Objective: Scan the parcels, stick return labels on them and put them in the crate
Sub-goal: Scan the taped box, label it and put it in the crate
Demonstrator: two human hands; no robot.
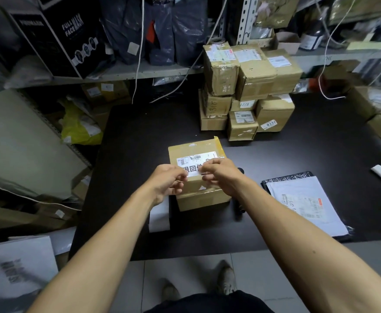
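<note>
Both our hands, left hand (167, 180) and right hand (218, 175), pinched a white printed return label (192, 170) over the small brown cardboard parcel (198, 177) on the black table (297, 154), mid-sticking; pressing it flat probably came next.

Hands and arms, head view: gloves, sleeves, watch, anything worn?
Nothing worn. The left hand and right hand are bare, no gloves. Both forearms are uncovered all the way to the bottom edge of the picture, so no sleeve shows. No watch, wristband or ring is visible. A small dark spot marks the right forearm. There are no cables or markers on either arm.
</note>
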